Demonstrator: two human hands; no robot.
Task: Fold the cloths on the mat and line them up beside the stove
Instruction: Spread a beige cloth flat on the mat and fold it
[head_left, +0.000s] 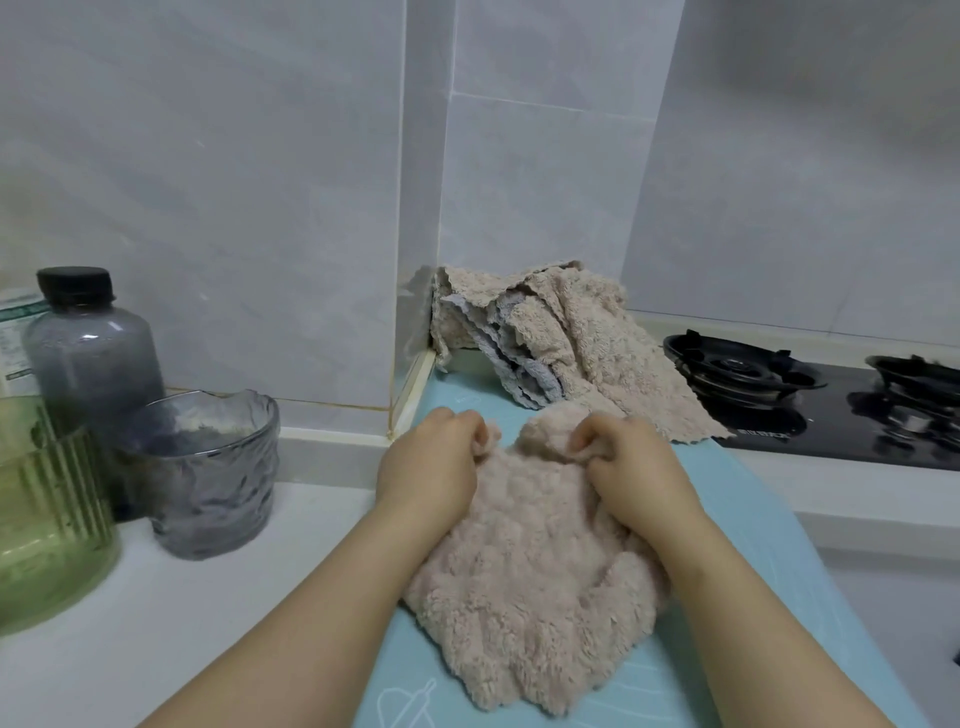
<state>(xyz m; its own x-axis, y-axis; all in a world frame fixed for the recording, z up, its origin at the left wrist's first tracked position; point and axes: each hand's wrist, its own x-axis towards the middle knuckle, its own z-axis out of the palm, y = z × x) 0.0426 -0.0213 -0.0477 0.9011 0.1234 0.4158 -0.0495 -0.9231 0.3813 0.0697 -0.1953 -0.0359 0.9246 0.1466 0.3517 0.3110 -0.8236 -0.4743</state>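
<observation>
Pink cloth (530, 571) lies lengthwise toward the wall, far edge pinched by left hand (431, 467) and right hand (634, 467).

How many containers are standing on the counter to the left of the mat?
3, all grouped at the left edge: a dark-capped smoky plastic bottle at the back, a textured grey glass cup in front of it, and a ribbed green glass jar nearest, cut off by the frame. More may sit out of view.

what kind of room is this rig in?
Most likely a home kitchen counter. A black gas stove is set into the counter on the right, the walls are tiled, and a dark-capped bottle and glass cup stand on the left. Both hands pinch a fluffy pink cloth on a blue mat.
</observation>
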